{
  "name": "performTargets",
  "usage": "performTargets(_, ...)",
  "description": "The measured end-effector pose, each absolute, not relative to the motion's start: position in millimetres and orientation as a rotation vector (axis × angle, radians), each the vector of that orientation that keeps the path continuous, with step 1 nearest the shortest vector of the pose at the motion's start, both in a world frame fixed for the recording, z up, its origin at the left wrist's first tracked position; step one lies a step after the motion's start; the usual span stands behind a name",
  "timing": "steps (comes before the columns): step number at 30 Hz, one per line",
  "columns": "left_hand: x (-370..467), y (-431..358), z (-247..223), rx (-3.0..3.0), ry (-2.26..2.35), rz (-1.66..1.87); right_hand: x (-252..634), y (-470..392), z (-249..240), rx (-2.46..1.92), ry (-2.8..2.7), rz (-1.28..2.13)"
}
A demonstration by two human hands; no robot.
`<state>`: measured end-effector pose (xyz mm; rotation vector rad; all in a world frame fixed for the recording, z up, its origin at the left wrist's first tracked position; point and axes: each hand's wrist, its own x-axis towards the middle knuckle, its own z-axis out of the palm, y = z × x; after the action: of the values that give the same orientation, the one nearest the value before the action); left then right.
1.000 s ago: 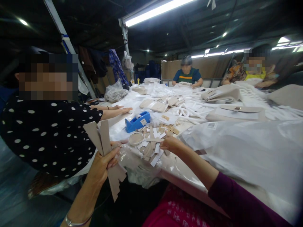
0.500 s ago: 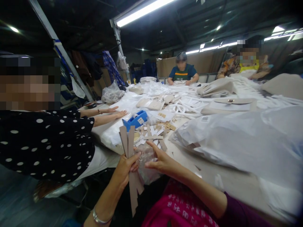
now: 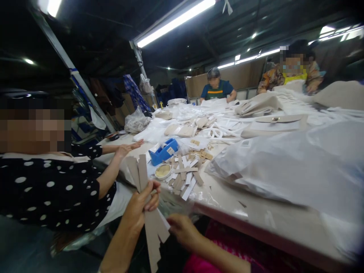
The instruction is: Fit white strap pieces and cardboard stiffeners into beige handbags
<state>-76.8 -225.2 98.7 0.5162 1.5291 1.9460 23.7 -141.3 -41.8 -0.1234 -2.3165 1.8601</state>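
A worker's left hand (image 3: 140, 204) clutches a bundle of long beige strips (image 3: 153, 231) in front of the table (image 3: 256, 220), their long axis running steeply up and down, upper ends fanned, lower ends pointing floorward and slightly right. The right hand (image 3: 183, 229), fingers curled, meets the bundle's lower edge; whether it pinches a strip is unclear. A clear bag (image 3: 138, 121) holds crumpled pale material; a larger frosted bag's (image 3: 287, 163) contents are hard to make out. Half a second earlier, the right hand was spread open, higher, near the loose strips (image 3: 184, 172).
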Motion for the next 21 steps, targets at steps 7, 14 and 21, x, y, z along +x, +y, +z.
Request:
performTargets(7, -36, -170, 81, 0.512, 1.596, 1.936, 52, -88, 55, -0.138, -1.63, 2.266)
performTargets(14, 17, -112, 92, 1.026, 1.781, 1.667, 116, -62, 62, -0.209, -1.508, 2.098)
performTargets(21, 55, -73, 111, 1.664, 1.589, 1.341, 214, -48, 71, -0.479, -1.358, 2.034)
